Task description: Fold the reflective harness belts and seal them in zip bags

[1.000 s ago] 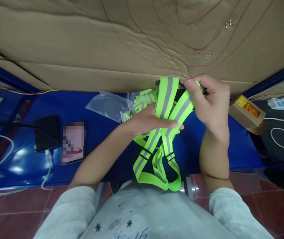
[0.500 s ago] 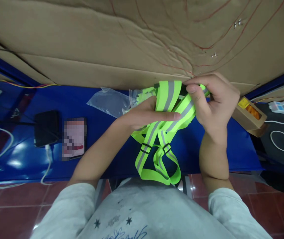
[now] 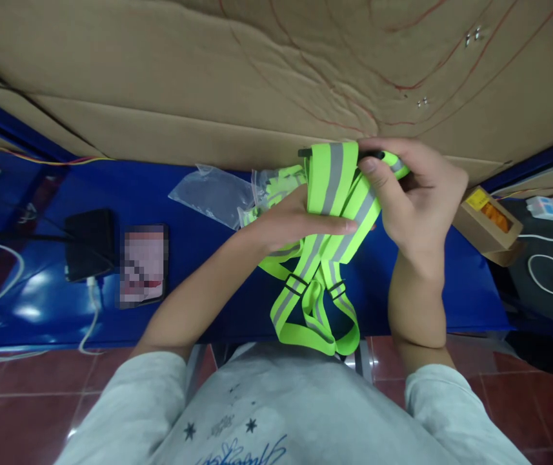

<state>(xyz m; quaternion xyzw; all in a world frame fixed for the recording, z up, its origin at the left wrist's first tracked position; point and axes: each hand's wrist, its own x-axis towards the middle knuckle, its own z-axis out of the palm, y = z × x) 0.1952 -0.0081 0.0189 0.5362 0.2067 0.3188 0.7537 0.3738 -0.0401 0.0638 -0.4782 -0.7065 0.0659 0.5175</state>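
Bright yellow-green straps with a grey reflective stripe make up a reflective vest, which is bunched between my hands above the blue table. My left hand is closed round the folded straps, its thumb lying across the front and its other fingers hidden behind. My right hand pinches the upper right of the bundle, beside a dark piece that is partly covered. Loops with black slide buckles hang toward my body. Just behind my left hand lies a clear plastic bag, and more yellow-green material shows next to it.
A phone and a black box with a white cable lie on the blue table at left. An opened cardboard box stands at right. Behind the table rises a cardboard panel with red wires.
The hanging loops have swung slightly to the right. Both hands keep their hold on the vest, and the dark piece by my right thumb shows differently.
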